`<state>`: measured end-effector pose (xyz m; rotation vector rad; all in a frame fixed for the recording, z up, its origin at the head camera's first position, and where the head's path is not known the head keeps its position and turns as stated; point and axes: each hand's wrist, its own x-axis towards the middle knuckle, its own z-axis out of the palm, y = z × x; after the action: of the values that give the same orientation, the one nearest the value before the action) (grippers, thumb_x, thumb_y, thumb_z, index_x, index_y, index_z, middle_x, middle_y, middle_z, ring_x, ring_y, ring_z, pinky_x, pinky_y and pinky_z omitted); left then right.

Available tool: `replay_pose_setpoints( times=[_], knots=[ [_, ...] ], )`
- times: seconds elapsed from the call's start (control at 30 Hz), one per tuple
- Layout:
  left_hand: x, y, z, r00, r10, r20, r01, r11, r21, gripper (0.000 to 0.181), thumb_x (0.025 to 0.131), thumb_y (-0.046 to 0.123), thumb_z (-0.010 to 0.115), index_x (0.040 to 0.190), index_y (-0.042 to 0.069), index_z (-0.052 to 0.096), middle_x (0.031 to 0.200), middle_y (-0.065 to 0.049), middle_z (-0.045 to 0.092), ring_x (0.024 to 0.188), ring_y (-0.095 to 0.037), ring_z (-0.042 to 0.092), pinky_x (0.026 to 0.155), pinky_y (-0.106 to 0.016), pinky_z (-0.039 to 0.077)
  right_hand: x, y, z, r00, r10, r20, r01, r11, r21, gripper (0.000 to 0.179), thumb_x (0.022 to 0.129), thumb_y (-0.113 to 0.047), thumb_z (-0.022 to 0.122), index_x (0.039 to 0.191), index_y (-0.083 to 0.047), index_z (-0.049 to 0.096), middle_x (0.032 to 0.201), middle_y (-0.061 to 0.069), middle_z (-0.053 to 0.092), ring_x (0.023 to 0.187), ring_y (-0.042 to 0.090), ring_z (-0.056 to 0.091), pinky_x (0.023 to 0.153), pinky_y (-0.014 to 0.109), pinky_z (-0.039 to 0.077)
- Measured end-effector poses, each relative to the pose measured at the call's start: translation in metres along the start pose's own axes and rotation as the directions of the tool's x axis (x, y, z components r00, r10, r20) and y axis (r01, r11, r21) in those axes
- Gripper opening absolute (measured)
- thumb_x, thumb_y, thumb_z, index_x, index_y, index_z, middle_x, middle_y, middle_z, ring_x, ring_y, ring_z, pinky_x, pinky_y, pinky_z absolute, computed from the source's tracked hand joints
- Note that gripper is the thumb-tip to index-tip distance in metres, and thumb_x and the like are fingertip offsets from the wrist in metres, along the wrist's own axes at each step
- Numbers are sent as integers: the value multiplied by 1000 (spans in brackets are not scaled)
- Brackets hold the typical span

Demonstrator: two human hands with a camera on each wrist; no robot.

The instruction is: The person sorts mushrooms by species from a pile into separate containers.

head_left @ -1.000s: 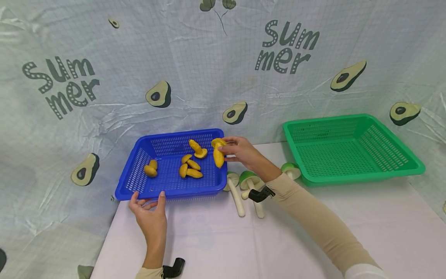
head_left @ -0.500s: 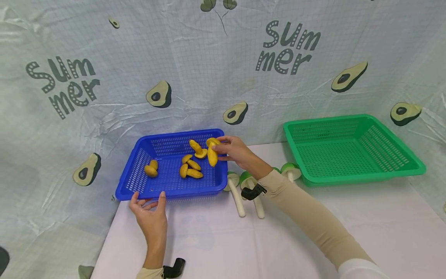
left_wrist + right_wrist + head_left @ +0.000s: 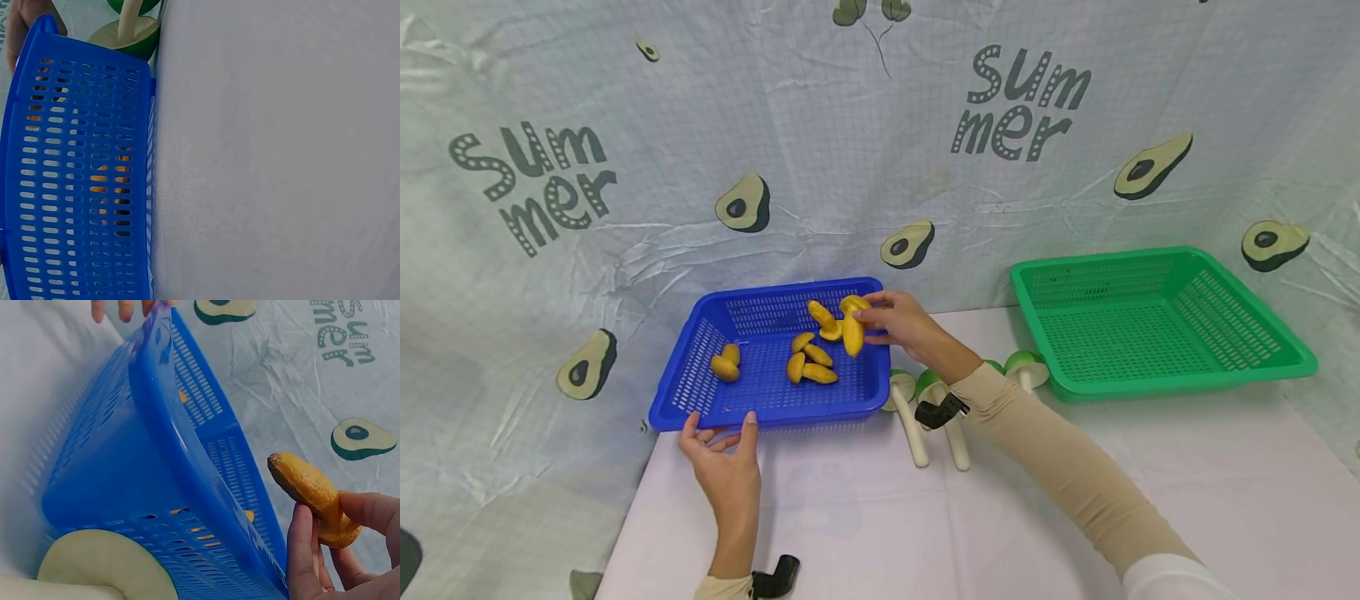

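In the head view my right hand (image 3: pixel 904 321) pinches a yellow toy mushroom (image 3: pixel 853 332) above the right side of the blue basket (image 3: pixel 760 417). The right wrist view has this mushroom (image 3: pixel 312 490) between thumb and fingers, apart from the basket. My left hand (image 3: pixel 724 458) grips the basket's front rim, with fingertips and thumb at the edge. Inside the basket lie several other yellow mushrooms, among them one (image 3: pixel 726 363) at the left and one (image 3: pixel 818 373) nearer the middle. In the left wrist view the basket's slotted wall (image 3: pixel 81 187) hides most of its contents.
Green-capped toy mushrooms with white stems (image 3: pixel 910 425) lie on the white cloth (image 3: pixel 880 533) between the baskets, partly hidden by my right arm. A green basket (image 3: pixel 1180 383) stands at the right. Behind hangs a cloth backdrop (image 3: pixel 820 150) with avocado prints.
My right hand has carried the yellow mushroom leftward, from the blue basket's right rim to over its inside. The left hand has stayed at the front rim.
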<state>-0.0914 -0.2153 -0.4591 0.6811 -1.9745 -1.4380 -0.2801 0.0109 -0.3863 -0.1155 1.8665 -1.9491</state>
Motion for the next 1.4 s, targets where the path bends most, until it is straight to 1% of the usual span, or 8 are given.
replay_pose_setpoints(
  times=[0.23, 0.4, 0.63, 0.83, 0.97, 1.17, 1.27, 1.4],
  knots=[
    [1, -1, -1, 1000, 10, -1, -10, 1000, -8, 79, 97, 31, 70, 156, 11, 22, 119, -8, 42, 100, -22, 51, 68, -7, 44, 1, 2, 2, 1000, -14, -10, 14, 1000, 0, 43, 98, -19, 70, 136, -4, 55, 128, 14, 62, 105, 25, 66, 88, 37, 59],
    [2, -4, -2, 1000, 17, -2, -17, 1000, -5, 79, 96, 33, 70, 156, 11, 22, 115, 0, 41, 99, -21, 51, 68, -7, 44, 1, 5, 3, 998, -60, 15, 60, 998, -19, 44, 100, -18, 66, 139, -1, 53, 132, 14, 59, 118, 31, 64, 92, 38, 58],
    [1, -6, -1, 1000, 16, 0, -16, 1000, -1, 79, 97, 33, 70, 156, 13, 22, 117, -3, 41, 100, -21, 51, 68, -7, 44, -1, 8, -2, 996, -77, 54, 78, 996, -31, 46, 103, -17, 60, 143, 3, 48, 138, 20, 53, 127, 38, 59, 92, 38, 57],
    [0, -5, -1, 1000, 18, 2, -18, 1000, 1, 79, 97, 34, 69, 156, 12, 21, 116, 1, 40, 100, -19, 51, 68, -7, 44, -6, 12, -9, 996, -66, 53, 69, 996, -48, 30, 104, -18, 58, 130, -3, 59, 129, 17, 59, 124, 41, 60, 89, 36, 59],
    [0, -4, -1, 1000, 16, 1, -16, 1000, 8, 79, 97, 34, 69, 156, 13, 21, 117, -1, 41, 99, -17, 51, 68, -7, 44, -14, 11, -14, 996, -61, 61, 64, 996, -59, 28, 105, -15, 56, 129, -1, 60, 122, 14, 64, 122, 43, 60, 90, 37, 58],
    [-1, -4, 0, 1000, 12, 1, -12, 1000, 14, 79, 97, 35, 69, 156, 12, 21, 121, -9, 42, 101, -21, 51, 68, -6, 43, -23, 10, -23, 996, -48, 80, 56, 993, -103, 32, 106, -16, 54, 133, 3, 58, 124, 19, 63, 105, 30, 67, 89, 37, 59],
    [-1, -3, 0, 1000, 9, 0, -9, 1000, 13, 80, 97, 35, 69, 156, 11, 21, 120, -7, 42, 101, -20, 51, 68, -7, 43, -27, 8, -28, 995, -53, 89, 63, 991, -120, 35, 106, -17, 54, 134, 4, 56, 123, 19, 63, 101, 24, 67, 89, 38, 59],
    [-1, -2, 1, 1000, 9, -1, -9, 1000, 9, 80, 97, 34, 69, 156, 11, 21, 119, -4, 41, 100, -19, 51, 68, -7, 44, -33, 7, -37, 995, -58, 86, 70, 988, -137, 31, 106, -15, 54, 131, 1, 59, 119, 16, 64, 100, 24, 67, 92, 42, 58]
  ],
)
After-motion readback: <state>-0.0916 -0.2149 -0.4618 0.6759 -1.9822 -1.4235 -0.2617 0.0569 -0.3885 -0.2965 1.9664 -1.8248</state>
